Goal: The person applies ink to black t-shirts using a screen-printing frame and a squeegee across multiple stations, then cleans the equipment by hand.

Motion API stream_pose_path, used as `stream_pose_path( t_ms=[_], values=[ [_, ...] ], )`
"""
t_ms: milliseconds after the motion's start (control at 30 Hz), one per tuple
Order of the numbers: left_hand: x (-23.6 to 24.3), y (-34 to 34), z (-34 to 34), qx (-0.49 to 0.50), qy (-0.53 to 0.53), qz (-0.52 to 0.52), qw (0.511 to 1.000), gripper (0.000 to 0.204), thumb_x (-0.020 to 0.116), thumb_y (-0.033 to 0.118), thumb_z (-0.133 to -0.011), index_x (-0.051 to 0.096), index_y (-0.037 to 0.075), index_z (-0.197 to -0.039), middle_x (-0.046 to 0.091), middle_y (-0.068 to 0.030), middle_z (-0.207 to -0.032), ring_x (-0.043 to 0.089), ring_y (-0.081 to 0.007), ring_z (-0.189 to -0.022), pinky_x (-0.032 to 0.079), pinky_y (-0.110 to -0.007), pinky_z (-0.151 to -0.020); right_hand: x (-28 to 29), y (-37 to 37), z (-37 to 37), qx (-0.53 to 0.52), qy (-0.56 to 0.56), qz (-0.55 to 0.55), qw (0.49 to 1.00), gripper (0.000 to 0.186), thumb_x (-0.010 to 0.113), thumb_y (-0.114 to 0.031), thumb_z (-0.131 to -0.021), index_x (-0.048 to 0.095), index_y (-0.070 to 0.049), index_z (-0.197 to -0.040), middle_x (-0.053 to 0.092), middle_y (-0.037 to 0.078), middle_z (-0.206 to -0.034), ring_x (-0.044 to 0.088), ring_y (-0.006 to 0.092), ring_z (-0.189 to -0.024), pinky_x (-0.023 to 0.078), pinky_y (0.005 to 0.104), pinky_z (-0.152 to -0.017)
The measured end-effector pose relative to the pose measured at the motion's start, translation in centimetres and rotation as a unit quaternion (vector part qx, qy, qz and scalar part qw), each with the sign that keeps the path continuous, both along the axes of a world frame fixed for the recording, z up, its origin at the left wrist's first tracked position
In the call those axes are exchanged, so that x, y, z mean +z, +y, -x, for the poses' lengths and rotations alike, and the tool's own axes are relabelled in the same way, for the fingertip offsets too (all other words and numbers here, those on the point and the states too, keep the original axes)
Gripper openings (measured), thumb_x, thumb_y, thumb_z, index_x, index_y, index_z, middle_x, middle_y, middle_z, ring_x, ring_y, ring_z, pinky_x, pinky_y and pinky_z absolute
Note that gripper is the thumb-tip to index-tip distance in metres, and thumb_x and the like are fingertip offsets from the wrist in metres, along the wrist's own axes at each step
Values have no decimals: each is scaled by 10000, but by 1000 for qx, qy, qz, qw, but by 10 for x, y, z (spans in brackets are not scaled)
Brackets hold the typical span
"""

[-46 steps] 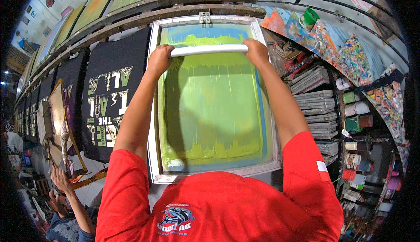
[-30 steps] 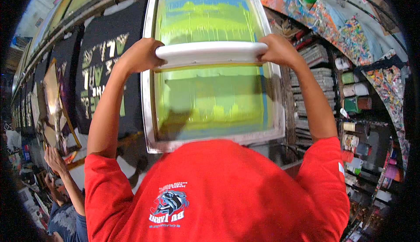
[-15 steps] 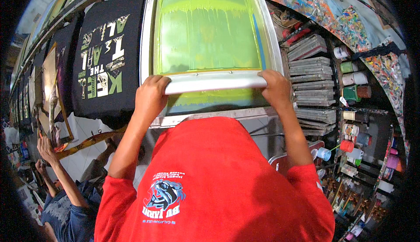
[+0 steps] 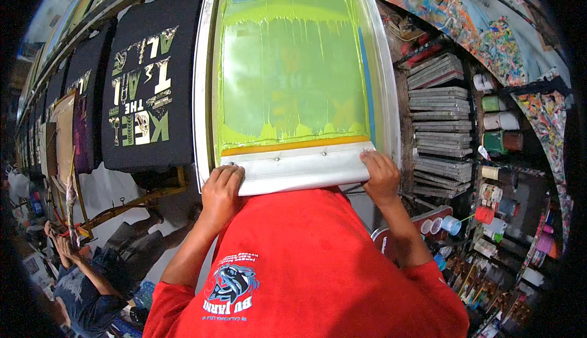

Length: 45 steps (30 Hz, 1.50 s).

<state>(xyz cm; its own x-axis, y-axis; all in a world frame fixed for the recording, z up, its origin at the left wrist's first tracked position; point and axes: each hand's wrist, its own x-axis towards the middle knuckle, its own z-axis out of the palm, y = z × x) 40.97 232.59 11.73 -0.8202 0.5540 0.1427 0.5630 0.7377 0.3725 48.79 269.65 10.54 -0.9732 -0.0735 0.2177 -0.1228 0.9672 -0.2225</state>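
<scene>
Both hands, left hand (image 4: 221, 190) and right hand (image 4: 380, 176), clamp the ends of a white squeegee (image 4: 299, 167) at the near edge of the green-inked printing screen (image 4: 293, 69); a printed black shirt (image 4: 147, 81) lies just left of the screen.

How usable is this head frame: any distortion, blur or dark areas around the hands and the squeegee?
Head view: strong fisheye bending, the screen frame bows and the corners go black; the left hand, right hand and white squeegee are sharp and evenly lit; the green mesh shows no harsh glare; the jars at the right rim look dim and squeezed.
</scene>
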Motion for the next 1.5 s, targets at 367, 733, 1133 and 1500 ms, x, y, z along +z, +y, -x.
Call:
stream_pose_path(
  t_ms=[367,733,1133,1500],
  values=[
    [1,-3,-10,3,0,2,1000,372,709,30,-622,669,41,-991,672,-124,-1003,628,-311,-932,526,-401,-804,9,-3,-11,-10,-39,20,999,387,660,23,-619,657,-82,-991,662,91,-967,635,315,-922,519,421,-805],
    [21,-2,2,-13,-24,-8,1000,351,760,133,-635,657,42,-957,650,-109,-925,617,-303,-885,525,-383,-755,19,4,-5,1,-53,32,998,386,661,21,-597,652,-83,-968,658,93,-957,629,317,-914,519,433,-775],
    [12,0,25,-6,-21,5,1000,430,813,155,-585,660,55,-974,651,-125,-949,618,-322,-914,527,-408,-770,24,7,15,-30,-86,-2,996,433,685,9,-572,654,-79,-995,660,96,-1033,626,318,-978,521,421,-826],
    [-23,0,37,-41,62,25,997,388,710,93,-633,672,25,-1013,673,-115,-986,644,-275,-898,553,-361,-786,-9,4,27,-14,-24,18,999,437,676,21,-576,668,-36,-1009,679,103,-1033,645,299,-1000,521,388,-881]
  ],
)
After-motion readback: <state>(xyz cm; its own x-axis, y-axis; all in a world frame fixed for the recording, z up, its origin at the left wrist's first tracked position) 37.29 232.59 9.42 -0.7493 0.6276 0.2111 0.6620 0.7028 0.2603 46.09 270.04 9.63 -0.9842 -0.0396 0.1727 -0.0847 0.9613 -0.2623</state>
